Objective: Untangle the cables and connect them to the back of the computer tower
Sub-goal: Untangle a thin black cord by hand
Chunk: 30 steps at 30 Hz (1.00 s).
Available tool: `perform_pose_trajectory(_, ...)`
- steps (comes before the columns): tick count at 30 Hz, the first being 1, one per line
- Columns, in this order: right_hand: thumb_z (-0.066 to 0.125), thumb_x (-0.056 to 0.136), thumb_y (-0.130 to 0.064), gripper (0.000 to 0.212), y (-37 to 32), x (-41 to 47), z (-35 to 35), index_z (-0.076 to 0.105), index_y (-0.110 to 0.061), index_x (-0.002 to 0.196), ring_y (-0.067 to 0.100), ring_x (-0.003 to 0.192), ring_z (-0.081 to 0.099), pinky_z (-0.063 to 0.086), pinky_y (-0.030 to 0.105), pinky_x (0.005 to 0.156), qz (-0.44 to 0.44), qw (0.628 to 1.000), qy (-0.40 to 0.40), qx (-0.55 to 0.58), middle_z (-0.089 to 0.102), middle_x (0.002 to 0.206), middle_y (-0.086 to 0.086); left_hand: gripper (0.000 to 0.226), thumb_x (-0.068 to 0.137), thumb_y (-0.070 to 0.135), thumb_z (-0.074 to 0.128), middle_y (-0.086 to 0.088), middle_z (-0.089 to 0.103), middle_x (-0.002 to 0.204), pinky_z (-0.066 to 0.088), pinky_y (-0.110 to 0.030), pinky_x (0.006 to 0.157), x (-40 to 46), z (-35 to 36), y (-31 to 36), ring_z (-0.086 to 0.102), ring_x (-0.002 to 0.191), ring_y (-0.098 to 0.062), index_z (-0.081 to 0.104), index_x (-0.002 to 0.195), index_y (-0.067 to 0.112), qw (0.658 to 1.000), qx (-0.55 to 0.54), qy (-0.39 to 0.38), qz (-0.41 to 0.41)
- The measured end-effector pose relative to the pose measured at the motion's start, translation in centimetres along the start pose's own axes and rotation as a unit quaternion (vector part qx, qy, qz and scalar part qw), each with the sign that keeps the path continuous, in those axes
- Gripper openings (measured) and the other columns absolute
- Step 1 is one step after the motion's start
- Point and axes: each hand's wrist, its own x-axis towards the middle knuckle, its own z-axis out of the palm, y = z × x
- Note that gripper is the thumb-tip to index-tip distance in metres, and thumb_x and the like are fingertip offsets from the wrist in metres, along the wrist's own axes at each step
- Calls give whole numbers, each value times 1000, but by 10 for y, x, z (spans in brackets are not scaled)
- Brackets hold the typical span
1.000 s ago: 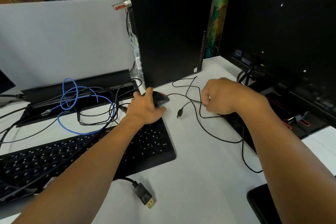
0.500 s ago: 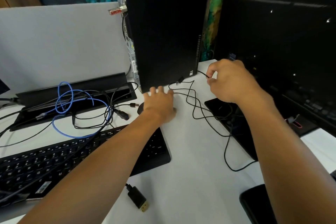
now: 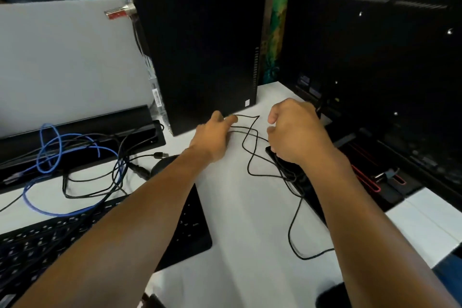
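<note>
Centrally, a thin black cable (image 3: pixel 252 150) is lying in loose, crossing loops on the white desk (image 3: pixel 250 210), just in front of the computer tower (image 3: pixel 200 50). The tower is standing upright, its plain black side panel facing the camera and its metal rear edge turned toward the left. The cable's loops are running between the two hands, and a long strand is trailing toward the near right, curving across the desk.

The left hand (image 3: pixel 212 140) is reaching forward with its fingers extended, the fingertips touching the cable near the tower's base. The right hand (image 3: pixel 295 132) is hovering above a dark flat object on the desk with its fingers curled downward; whether it is pinching the cable cannot be told, since the fingertips are hidden.

To the left, a blue cable (image 3: pixel 50 157) is lying tangled with several further black cables (image 3: pixel 110 177) beside a long black base (image 3: pixel 82 132). A black keyboard (image 3: pixel 190 227) is lying partly under the left forearm, and a black mouse (image 3: pixel 162 166) is showing just beyond that forearm. A dark monitor (image 3: pixel 375 70) is standing at the right.
</note>
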Motion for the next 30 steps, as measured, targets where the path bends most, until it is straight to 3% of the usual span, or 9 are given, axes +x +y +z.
perform_pose_trajectory(3, 67, 92, -7, 14, 1, 3, 11, 65, -11, 105, 29, 74, 67, 63, 41, 76, 5, 999, -41, -28, 52, 93, 5, 29, 96, 6, 46, -8, 61, 102, 51, -37, 79, -2, -13, -8, 61, 92, -31, 60, 117, 19, 995, -97, 18, -3)
perform_pose_trajectory(7, 65, 91, -5, 43, -3, 4, 19, 61, -20, 130, 28, 97, 63, 58, 38, 86, -33, 996, -62, -54, 52, 125, 9, 24, 93, 0, 45, -11, 64, 82, 44, -26, 69, -16, -45, -4, 56, 73, -17, 66, 83, 3, 984, -157, 85, -13)
perform_pose_trajectory(12, 66, 89, -20, 69, -40, 0, 20, 43, -24, 153, 18, 140, 42, 40, 30, 112, -168, 982, -87, 27, 42, 152, 0, 36, 101, 30, 48, -12, 61, 71, 43, -23, 58, -33, -76, 2, 51, 57, -9, 64, 81, 5, 949, -312, 41, -18)
perform_pose_trajectory(16, 67, 93, -37, 45, -62, 9, 28, 58, -24, 135, 8, 94, 66, 52, 26, 79, -93, 979, -132, 125, 70, 105, -5, 43, 106, 43, 47, 3, 48, 62, 39, -30, 56, -38, -75, -10, 42, 56, -9, 46, 71, 17, 922, -364, 125, -35)
perform_pose_trajectory(18, 67, 96, -35, 19, -59, 15, 30, 72, -20, 107, 7, 67, 61, 51, 32, 68, -59, 974, -124, 182, 65, 72, -10, 45, 105, 46, 46, 7, 40, 61, 41, -33, 57, -34, -74, -20, 39, 56, -10, 40, 70, 19, 898, -388, 183, -96)
perform_pose_trajectory(20, 65, 98, -25, 17, -50, 21, 25, 75, -18, 86, 1, 46, 47, 45, 27, 55, -22, 963, -113, 242, 51, 50, -18, 47, 103, 51, 46, 5, 38, 60, 48, -42, 60, -28, -75, -37, 40, 58, -13, 37, 69, 20, 862, -432, 213, -155)
perform_pose_trajectory(24, 56, 104, -18, 24, -29, 31, 8, 72, -21, 86, 1, 45, 43, 37, 25, 57, -30, 951, -70, 299, 47, 47, -24, 53, 104, 47, 50, 1, 36, 54, 39, -34, 56, -25, -73, -54, 38, 54, -17, 35, 63, 17, 878, -435, 157, -125)
perform_pose_trajectory(27, 53, 106, -23, 22, -29, 46, 16, 70, -27, 92, 4, 48, 37, 36, 25, 56, -74, 953, -39, 290, 44, 56, -14, 61, 108, 43, 42, -17, 53, 57, 46, -32, 72, -30, -85, -41, 49, 57, -23, 53, 64, 1, 889, -454, 41, -46)
perform_pose_trajectory(30, 52, 106, -27, 19, -41, 65, 35, 70, -24, 100, 7, 58, 48, 36, 11, 51, -97, 978, 53, 179, 57, 70, -6, 62, 111, 39, 32, -15, 54, 60, 49, -32, 72, -31, -102, -22, 50, 57, -25, 63, 80, -5, 849, -526, -55, 6)
